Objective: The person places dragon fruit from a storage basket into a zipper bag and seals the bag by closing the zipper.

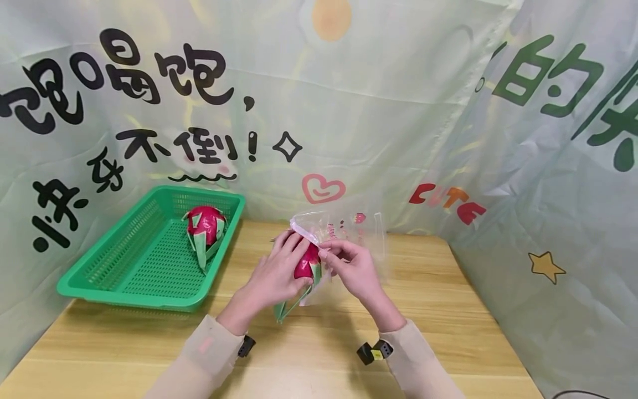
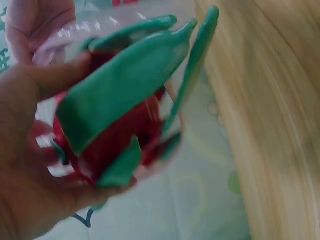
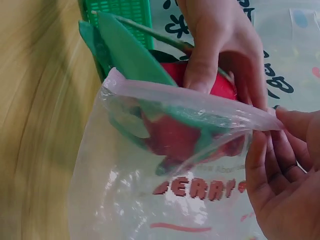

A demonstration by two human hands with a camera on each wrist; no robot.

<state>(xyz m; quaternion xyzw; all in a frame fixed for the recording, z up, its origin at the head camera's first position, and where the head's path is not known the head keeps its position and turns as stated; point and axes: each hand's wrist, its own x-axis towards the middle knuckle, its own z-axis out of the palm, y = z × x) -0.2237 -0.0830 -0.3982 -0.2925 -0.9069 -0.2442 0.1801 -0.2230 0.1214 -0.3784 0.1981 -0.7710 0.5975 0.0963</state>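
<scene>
On the clear bag [image 3: 150, 200], red letters read "BERRY".

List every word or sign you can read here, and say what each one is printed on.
"CUTE": red and orange letters on the backdrop cloth.
Black and green Chinese characters on the same cloth: large, not transcribed here.
"BERRY": red, last letter unsure, on the clear plastic bag.
Smaller print above it on the bag: too blurred to read.

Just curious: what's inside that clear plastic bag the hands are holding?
Partly inside the clear plastic bag is a red toy dragon fruit with green leaves, gripped by the left hand. The bag's lower part looks empty.
</scene>
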